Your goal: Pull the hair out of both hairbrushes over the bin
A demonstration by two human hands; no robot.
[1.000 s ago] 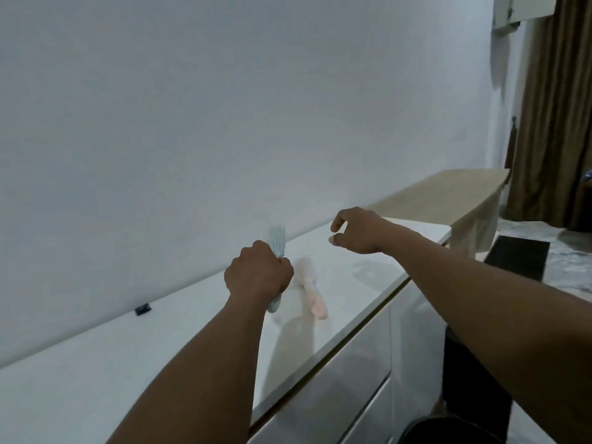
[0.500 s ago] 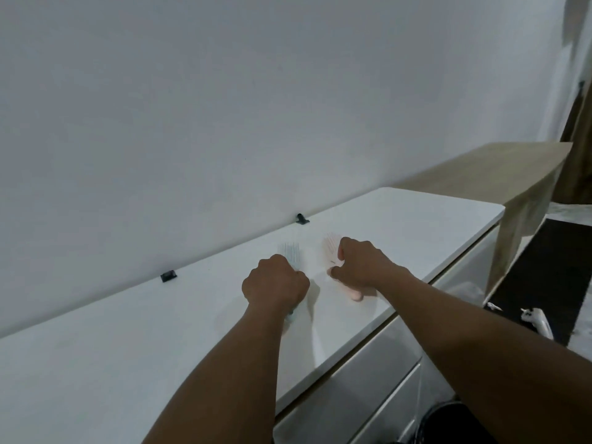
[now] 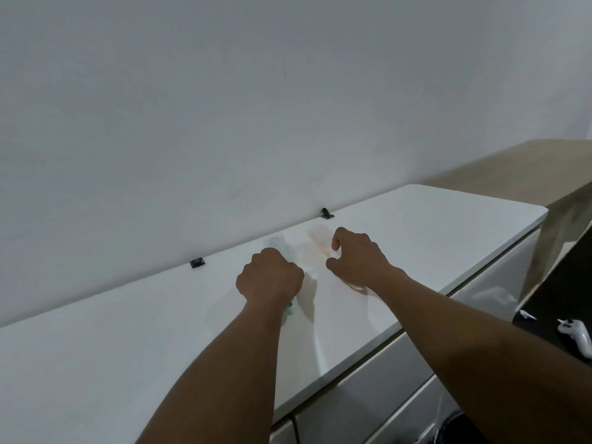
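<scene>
A pale blue hairbrush (image 3: pixel 276 243) lies low over the white cabinet top (image 3: pixel 432 225). My left hand (image 3: pixel 270 277) is fisted around its handle, and the handle's end pokes out below my wrist. To its right a pink hairbrush (image 3: pixel 318 239) rests flat on the top. My right hand (image 3: pixel 357 259) is curled over its handle, with thumb and forefinger slightly apart beside the bristles. No hair is discernible in either brush. The dark rim of a bin (image 3: pixel 461 426) shows at the bottom edge, below the cabinet front.
Two small black clips (image 3: pixel 326 214) (image 3: pixel 197 262) sit where the cabinet top meets the wall. A wooden table (image 3: pixel 512 174) adjoins on the right. A white controller (image 3: pixel 576 334) lies on a dark floor mat. Drawer fronts (image 3: pixel 384 389) fall below the top's edge.
My left hand brought the blue brush from upright down to the cabinet top. My right hand moved from the air onto the pink brush. The view swung left.
</scene>
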